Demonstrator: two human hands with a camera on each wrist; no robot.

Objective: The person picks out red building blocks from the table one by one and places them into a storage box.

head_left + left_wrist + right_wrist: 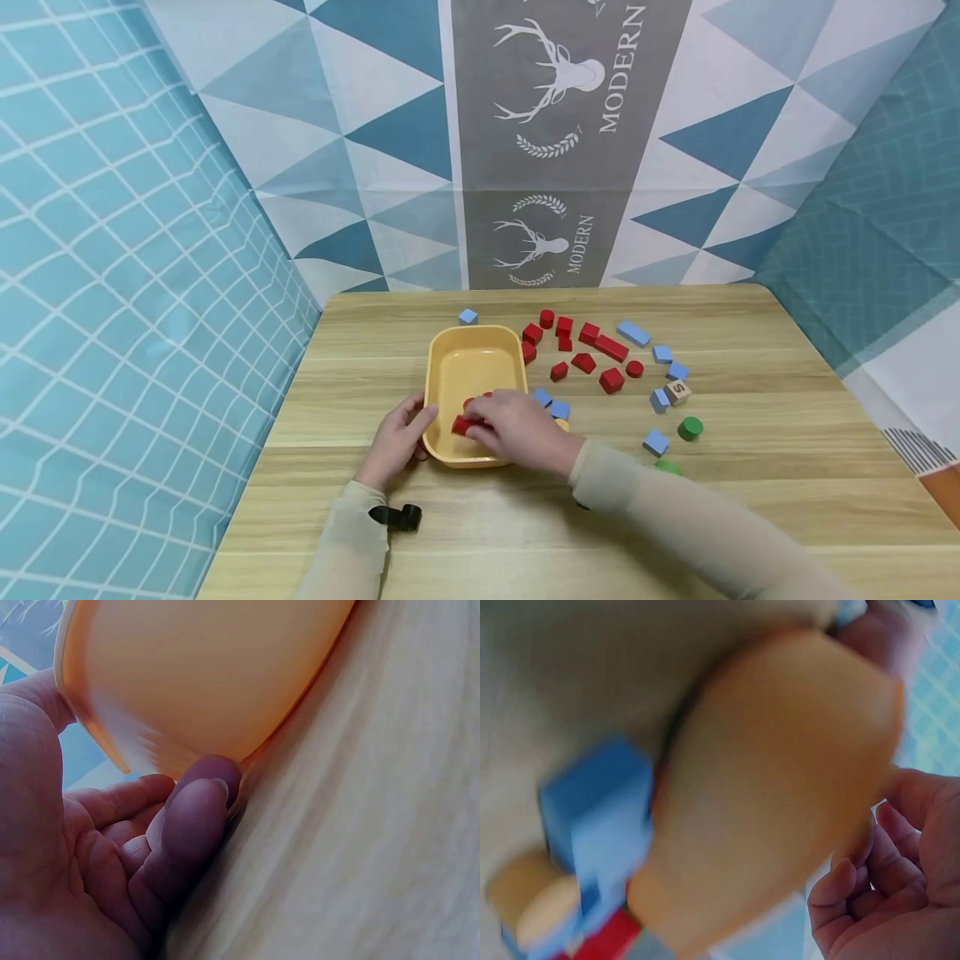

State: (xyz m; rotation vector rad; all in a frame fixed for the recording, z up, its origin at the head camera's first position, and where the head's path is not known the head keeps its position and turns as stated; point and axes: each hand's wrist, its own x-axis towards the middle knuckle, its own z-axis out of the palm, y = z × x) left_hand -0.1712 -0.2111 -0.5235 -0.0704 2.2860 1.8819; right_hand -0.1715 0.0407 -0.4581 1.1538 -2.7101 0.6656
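My left hand [393, 442] grips the left side of a yellow plastic tray [435, 358], thumb at the rim. In the left wrist view, curled fingers [195, 817] lie against the tray's outer wall. My right hand [525, 429] reaches over the tray's right rim, with a red block [461, 426] between its thumb and fingertips, low inside the tray. More red pieces [469, 403] show beside those fingers, partly covered by the hand. In the right wrist view, the tray wall [772, 780] hides what the fingertips hold.
Several red blocks [612, 381] lie right of the tray. Beyond them are blue blocks [633, 333], a lettered wooden cube [678, 392] and a green cylinder [690, 428]. Blue blocks [559, 409] sit close to the tray's right wall. One blue block [468, 317] lies behind the tray.
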